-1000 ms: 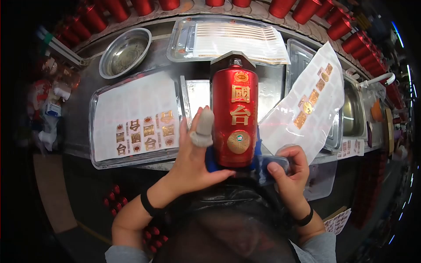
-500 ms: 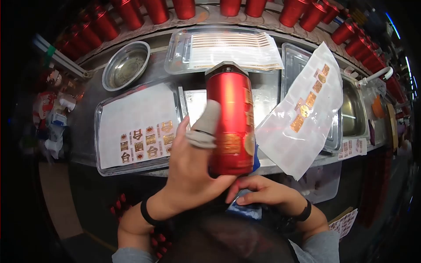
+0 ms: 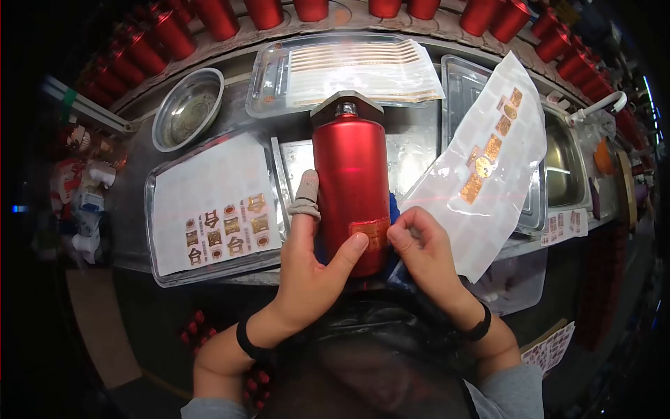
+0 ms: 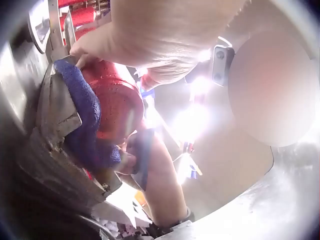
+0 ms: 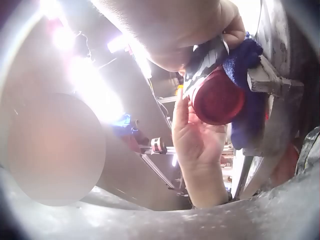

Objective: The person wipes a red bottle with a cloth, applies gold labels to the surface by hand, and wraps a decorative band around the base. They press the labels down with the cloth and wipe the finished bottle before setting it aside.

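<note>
Sitting at back left, a bowl [image 3: 183,106]; just nearer us, the left tray [image 3: 223,270] with a white sheet [image 3: 209,174], gold characters along its lower part. Red bottles [image 3: 167,35] line the far edge, left through right. Next we get the back tray [image 3: 269,77], striped sheets [image 3: 359,77] in it.

Left hand [image 3: 303,272]: grasping the bottle [image 3: 349,164] round its left side, thumb across the front, tip on the gold label [image 3: 375,229]. One finger wears a grey cover [image 3: 307,188]. We have the bottle mid-bench, plain red side up, neck away from us, label low near the base. It rests against blue cloth [image 4: 82,100], clearest from the left wrist.

Right hand [image 3: 422,251]: fingers curled, tips close at the bottle's right edge beside the label; we see a dark piece [image 5: 206,64] gripped in it, right wrist view. Whether the tips also pinch the label, we can't tell.

Further right, a strip sheet [image 3: 506,150] with gold motifs overlaps the right tray [image 3: 460,84]. Last, we log the sink [image 3: 562,164] and tap [image 3: 604,120].
</note>
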The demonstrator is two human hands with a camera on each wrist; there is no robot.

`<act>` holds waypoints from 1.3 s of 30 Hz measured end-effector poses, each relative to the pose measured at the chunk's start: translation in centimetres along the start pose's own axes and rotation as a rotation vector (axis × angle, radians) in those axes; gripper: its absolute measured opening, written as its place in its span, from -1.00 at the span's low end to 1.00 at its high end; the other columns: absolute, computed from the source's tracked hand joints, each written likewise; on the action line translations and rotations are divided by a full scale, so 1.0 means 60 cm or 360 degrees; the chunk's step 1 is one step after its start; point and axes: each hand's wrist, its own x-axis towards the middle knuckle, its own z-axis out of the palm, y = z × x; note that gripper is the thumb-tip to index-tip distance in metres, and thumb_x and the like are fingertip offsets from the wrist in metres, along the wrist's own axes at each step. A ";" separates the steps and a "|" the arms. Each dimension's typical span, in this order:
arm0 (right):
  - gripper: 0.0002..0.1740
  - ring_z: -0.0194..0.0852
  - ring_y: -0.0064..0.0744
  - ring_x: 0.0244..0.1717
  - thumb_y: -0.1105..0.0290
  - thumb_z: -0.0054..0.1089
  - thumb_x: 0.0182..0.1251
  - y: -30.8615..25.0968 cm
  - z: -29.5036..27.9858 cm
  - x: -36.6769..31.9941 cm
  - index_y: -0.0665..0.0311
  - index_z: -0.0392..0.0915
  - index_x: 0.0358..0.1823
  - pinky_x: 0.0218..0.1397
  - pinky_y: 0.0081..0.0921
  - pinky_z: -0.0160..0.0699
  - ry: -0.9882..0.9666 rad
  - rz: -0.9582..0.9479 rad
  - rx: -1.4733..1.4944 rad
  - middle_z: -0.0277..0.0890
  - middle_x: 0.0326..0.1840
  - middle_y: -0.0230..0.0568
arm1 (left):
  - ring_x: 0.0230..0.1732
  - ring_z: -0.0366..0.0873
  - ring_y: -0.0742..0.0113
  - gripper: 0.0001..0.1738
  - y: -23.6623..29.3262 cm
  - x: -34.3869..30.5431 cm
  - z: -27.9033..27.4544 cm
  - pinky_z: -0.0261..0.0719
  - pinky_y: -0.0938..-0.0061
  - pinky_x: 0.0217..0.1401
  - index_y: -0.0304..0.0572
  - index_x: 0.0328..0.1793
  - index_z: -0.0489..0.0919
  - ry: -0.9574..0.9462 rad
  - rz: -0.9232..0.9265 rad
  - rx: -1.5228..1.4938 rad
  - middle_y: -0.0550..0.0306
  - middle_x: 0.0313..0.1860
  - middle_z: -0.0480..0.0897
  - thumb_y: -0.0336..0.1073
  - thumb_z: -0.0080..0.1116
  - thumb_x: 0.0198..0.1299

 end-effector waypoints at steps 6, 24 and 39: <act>-0.73 0.21 -0.78 -0.42 0.31 0.38 0.34 -0.003 -0.002 0.004 0.26 0.45 -0.29 -0.36 -0.72 0.24 -0.0047 -0.0012 -0.0103 0.34 -0.46 -0.55 | 0.61 0.07 0.10 -0.01 0.001 0.001 -0.004 0.01 0.27 0.63 -0.49 0.64 -0.13 -0.0034 0.0037 -0.0015 -0.22 0.62 0.06 -0.44 0.26 0.24; -0.72 0.18 -0.76 -0.40 0.28 0.35 0.36 -0.005 0.001 0.007 0.25 0.42 -0.32 -0.33 -0.71 0.22 -0.0060 -0.0018 -0.0119 0.34 -0.44 -0.52 | 0.57 0.18 0.05 -0.04 -0.013 0.002 -0.007 0.17 0.30 0.55 -0.57 0.59 -0.01 0.0033 0.0124 0.0077 -0.34 0.56 0.18 -0.33 0.32 0.24; -0.79 0.08 -0.84 -0.43 0.26 0.13 0.51 0.003 -0.009 0.002 0.24 0.43 -0.21 -0.38 -0.76 0.08 -0.0082 0.0031 0.0024 0.28 -0.43 -0.61 | 0.64 -0.01 0.11 0.24 0.004 -0.011 -0.040 -0.06 0.27 0.64 -0.43 0.66 -0.18 -0.0297 0.0014 0.0152 -0.18 0.67 -0.04 -0.30 0.50 0.06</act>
